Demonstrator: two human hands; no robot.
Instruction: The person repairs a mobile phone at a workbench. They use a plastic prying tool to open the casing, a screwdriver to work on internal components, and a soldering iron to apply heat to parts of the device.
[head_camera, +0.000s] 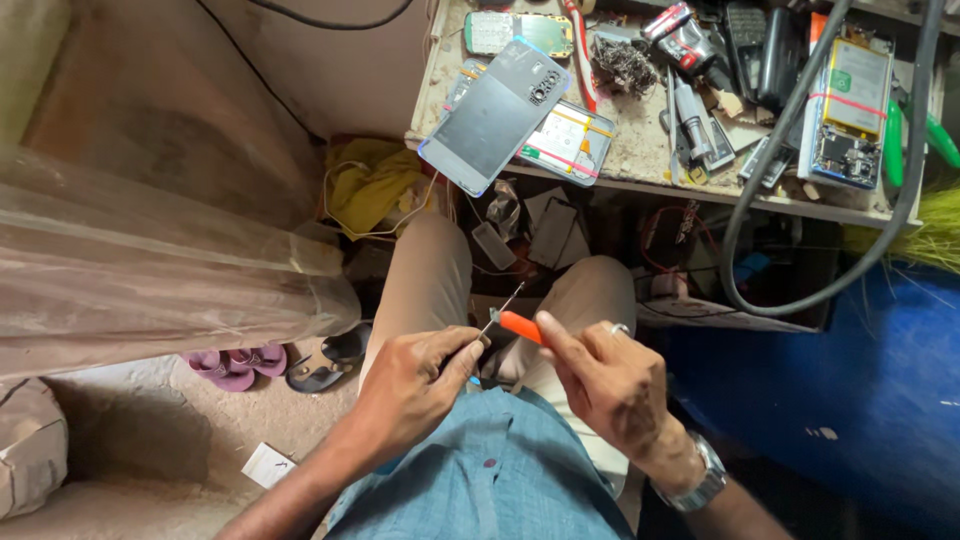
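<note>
Cramped repair nook, daylight from above. Worn, grimy workbench (640, 160) at top, cluttered with opened phones (495, 115), tools and a thick black cable (800, 150). Open shelf beneath holds parts. Bare concrete floor (130, 440); sandals (235, 365) by a plastic-wrapped bundle (150, 280). Blue surface (860, 400) at right. Plain pale wall (330, 70).

On the far bench I see a grey phone back cover (497, 115) overhanging the edge, an opened phone (848, 112) far right, a black cable (800, 200) looping down. Near left, purple sandals (236, 365) on the floor.
</note>
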